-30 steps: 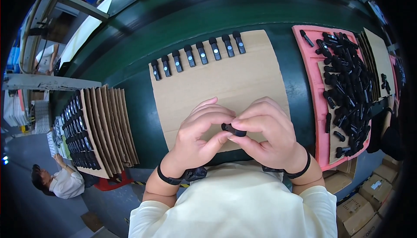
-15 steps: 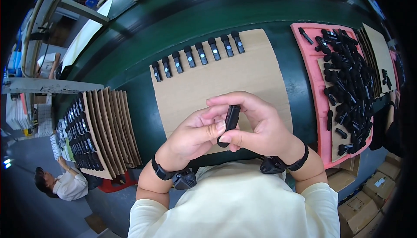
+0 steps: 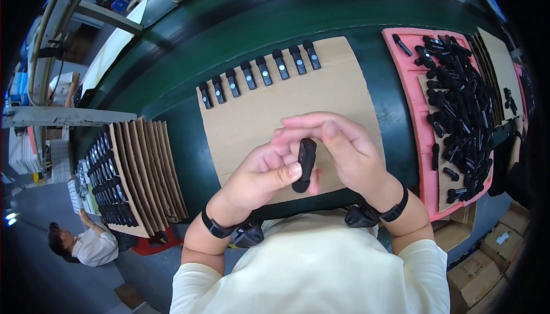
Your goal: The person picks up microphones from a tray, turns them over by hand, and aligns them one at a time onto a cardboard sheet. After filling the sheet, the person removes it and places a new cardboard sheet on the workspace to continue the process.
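Head view: left hand (image 3: 260,174) pinches a black unit (image 3: 307,159) over the near edge of the cardboard sheet (image 3: 286,108). Right hand (image 3: 358,156) loosely open just beside it; contact there hard to tell. Eight similar units (image 3: 263,71) line the sheet's far edge; counter (image 3: 395,113) strip separates sheet from pink tray (image 3: 408,79).

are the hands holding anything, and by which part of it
A small black device, held in the left hand, whose thumb presses its side toward the rounded lower end. Whether the right hand touches it cannot be told.
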